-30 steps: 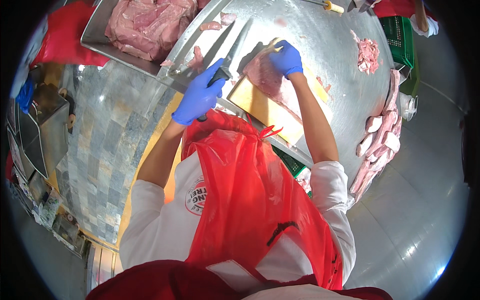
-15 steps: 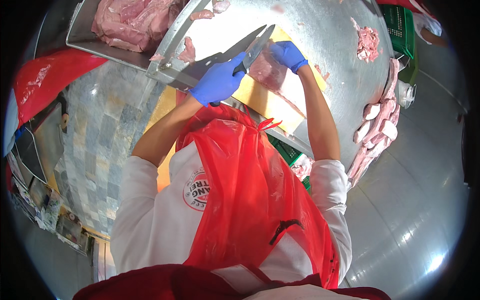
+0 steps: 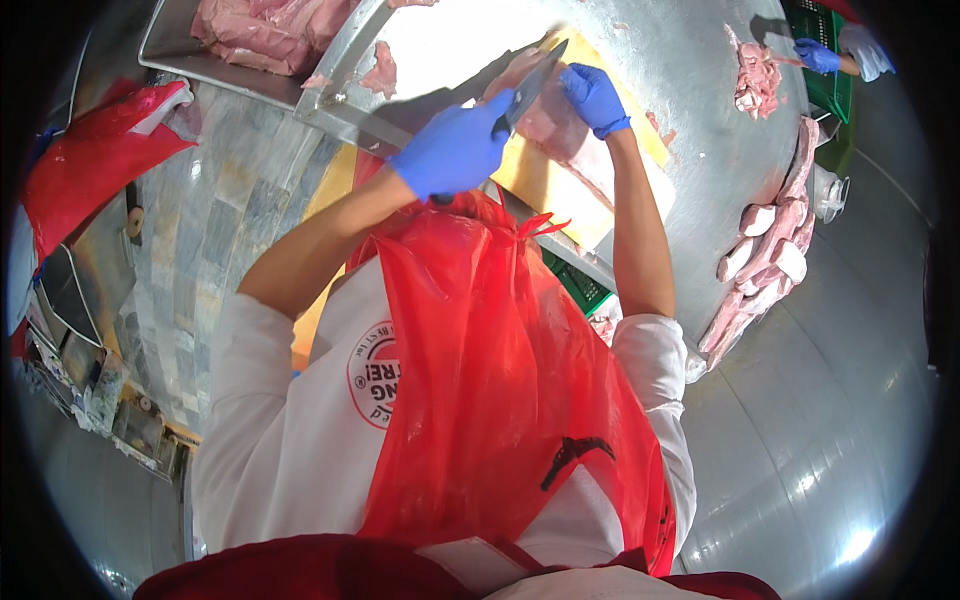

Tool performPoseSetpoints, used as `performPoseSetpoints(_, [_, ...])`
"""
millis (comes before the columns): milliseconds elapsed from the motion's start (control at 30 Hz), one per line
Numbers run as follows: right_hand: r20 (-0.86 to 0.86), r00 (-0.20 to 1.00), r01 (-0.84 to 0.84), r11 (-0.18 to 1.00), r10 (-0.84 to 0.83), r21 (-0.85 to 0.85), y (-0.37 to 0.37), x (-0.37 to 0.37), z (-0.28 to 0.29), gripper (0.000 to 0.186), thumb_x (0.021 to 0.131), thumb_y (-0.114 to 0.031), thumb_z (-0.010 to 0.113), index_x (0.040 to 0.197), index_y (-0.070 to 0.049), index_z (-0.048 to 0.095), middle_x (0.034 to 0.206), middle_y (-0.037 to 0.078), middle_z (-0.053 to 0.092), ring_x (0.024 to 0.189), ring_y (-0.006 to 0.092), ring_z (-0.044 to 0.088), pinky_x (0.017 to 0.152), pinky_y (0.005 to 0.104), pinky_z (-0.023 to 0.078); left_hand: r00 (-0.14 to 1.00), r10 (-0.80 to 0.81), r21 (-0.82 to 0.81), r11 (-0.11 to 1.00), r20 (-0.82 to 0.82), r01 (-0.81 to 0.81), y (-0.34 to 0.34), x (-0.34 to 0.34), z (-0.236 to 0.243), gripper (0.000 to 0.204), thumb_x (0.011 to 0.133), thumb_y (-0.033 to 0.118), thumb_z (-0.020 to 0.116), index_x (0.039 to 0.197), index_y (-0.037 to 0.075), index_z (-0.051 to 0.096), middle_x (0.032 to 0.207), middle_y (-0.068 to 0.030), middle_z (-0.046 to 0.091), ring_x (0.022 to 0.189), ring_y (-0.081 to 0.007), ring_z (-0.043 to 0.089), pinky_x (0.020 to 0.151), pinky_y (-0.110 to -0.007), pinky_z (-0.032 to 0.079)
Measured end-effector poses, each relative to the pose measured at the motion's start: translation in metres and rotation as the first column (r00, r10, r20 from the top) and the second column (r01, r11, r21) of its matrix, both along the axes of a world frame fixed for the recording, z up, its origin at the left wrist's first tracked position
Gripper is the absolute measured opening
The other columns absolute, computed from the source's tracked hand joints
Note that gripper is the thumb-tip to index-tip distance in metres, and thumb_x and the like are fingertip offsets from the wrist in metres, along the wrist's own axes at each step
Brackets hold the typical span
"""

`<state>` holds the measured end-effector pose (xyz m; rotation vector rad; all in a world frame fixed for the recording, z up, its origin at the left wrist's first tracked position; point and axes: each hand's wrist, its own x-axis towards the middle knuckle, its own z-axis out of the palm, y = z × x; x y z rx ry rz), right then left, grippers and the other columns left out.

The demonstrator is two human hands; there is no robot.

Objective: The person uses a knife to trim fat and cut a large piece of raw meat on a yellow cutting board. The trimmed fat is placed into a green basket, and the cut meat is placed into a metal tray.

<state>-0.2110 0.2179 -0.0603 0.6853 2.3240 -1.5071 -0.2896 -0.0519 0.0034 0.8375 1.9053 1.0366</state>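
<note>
A: Where's the meat (image 3: pixel 555 125)?

B: On the yellow board (image 3: pixel 560 205), at the near side of the worktop (image 3: pixel 705 180), between both hands.

A: And the left grip (image 3: pixel 452 150)?

B: Fingers wrapped round the knife (image 3: pixel 537 85), its blade slanting far and right over the meat. I can't tell whether the edge touches.

A: The right grip (image 3: pixel 595 100)?

B: Curled at the meat's right side, close to the blade. The fingertips are hidden, so I can't tell whether they pinch it.

A: What makes for good work here, then?

B: I'd tuck those right fingertips back, out of the blade's line, and steady the meat with light pressure. Long, shallow strokes with a loose wrist should suit flesh this soft; sawing would likely leave it ragged. I'd also watch that the board sits flat.

A: Anything nearby to mind?

B: A tray (image 3: pixel 165 42) of meat far left, and scraps (image 3: pixel 757 80) far right, beside a co-worker's gloved hand (image 3: pixel 818 55). Both are well apart from the blade.
</note>
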Motion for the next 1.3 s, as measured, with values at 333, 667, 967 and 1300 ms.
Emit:
performPoseSetpoints(333, [-0.053,0.992,0.111,0.992,-0.114,-0.068,0.013,0.017,-0.008,0.031,0.097,-0.027,0.060,0.091,0.001,0.072,0.072,0.000,0.061,0.067,0.0075,0.049,0.062,0.0263,0.044,0.990,-0.066,-0.031,0.998,-0.126,0.062,-0.006,0.019,0.021,0.033,0.095,0.021,0.048,0.123,0.004,0.052,0.087,-0.0247,0.068,0.074,-0.0425,0.067,0.071,-0.049,0.056])
performPoseSetpoints(667, [-0.235,0.932,0.223,0.949,-0.275,-0.222,0.013,0.057,-0.012,0.025,0.097,-0.023,0.062,0.084,-0.003,0.068,0.074,-0.004,0.058,0.069,0.0050,0.047,0.062,0.0235,0.041,0.987,-0.127,-0.138,0.984,-0.103,0.112,0.008,0.031,0.038,0.042,0.095,0.018,0.054,0.136,0.012,0.050,0.093,-0.0202,0.068,0.085,-0.0389,0.067,0.073,-0.047,0.052])
performPoseSetpoints(967, [-0.280,0.860,0.325,0.880,-0.427,-0.346,0.015,0.074,-0.026,0.028,0.097,-0.026,0.063,0.078,-0.006,0.066,0.068,-0.005,0.053,0.062,0.0048,0.043,0.055,0.0234,0.036,0.944,0.012,0.187,0.981,-0.331,0.052,-0.004,0.064,-0.002,0.049,0.100,0.024,0.050,0.147,0.010,0.045,0.076,-0.0076,0.060,0.053,-0.0124,0.052,0.052,-0.030,0.047])
performPoseSetpoints(1300, [-0.253,0.744,0.435,0.736,-0.618,-0.518,0.023,0.101,-0.011,0.023,0.097,-0.022,0.064,0.083,-0.004,0.068,0.070,-0.003,0.055,0.064,0.0055,0.048,0.058,0.0217,0.038,0.998,-0.063,-0.006,0.998,-0.014,0.063,0.014,0.075,0.039,0.047,0.092,0.018,0.054,0.139,0.011,0.050,0.080,-0.0189,0.064,0.060,-0.0360,0.063,0.059,-0.042,0.051])
